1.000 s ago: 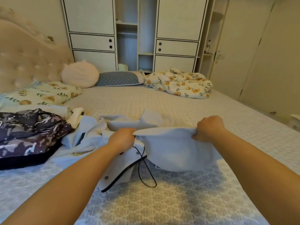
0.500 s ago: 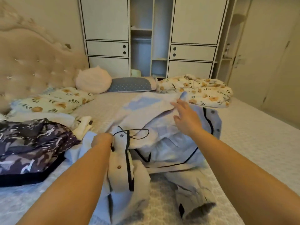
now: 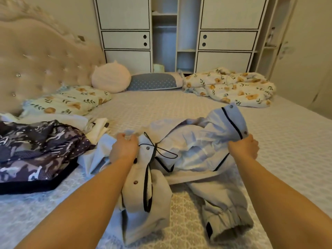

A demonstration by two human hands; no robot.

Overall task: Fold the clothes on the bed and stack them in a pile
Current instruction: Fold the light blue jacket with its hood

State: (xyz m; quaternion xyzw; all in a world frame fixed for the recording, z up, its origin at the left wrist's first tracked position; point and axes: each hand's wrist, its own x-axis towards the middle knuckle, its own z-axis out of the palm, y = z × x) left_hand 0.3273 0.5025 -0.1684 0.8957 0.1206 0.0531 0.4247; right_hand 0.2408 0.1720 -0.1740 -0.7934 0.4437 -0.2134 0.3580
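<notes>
The light blue jacket (image 3: 194,153) is bunched up in the middle of the bed (image 3: 287,141), black piping and snap buttons showing, with a thin black drawstring (image 3: 159,150) looping off the collar end. One elastic-cuffed sleeve (image 3: 226,212) trails toward the camera at lower right, and a front panel with dark buttons hangs down between the arms

Left hand (image 3: 124,150) is curled tight on the fabric at the collar end, right by the drawstring. Right hand (image 3: 244,148) is gripping the piped edge on the other side, fingers wrapped around it, so the jacket is stretched a bit between the two fists

Compared to half a second ago: the right hand was flat and open on top of the garment further up the bed, now it's dropped down and out to the right and actually grabbed an edge. Left hand sits pretty much at the same spot. The jacket looks lower and more spread sideways than the heaped-up shape it had before

Off to the left there's the dark patterned garment (image 3: 36,151) lying on some cream folded clothes (image 3: 97,128), just beside the jacket. Further back: floral pillow (image 3: 68,103) by the tufted headboard (image 3: 45,56), a round pink cushion (image 3: 111,78), a blue dotted pillow (image 3: 152,81), and a crumpled floral quilt (image 3: 231,87) at the far right. White wardrobe (image 3: 179,33) behind it all
</notes>
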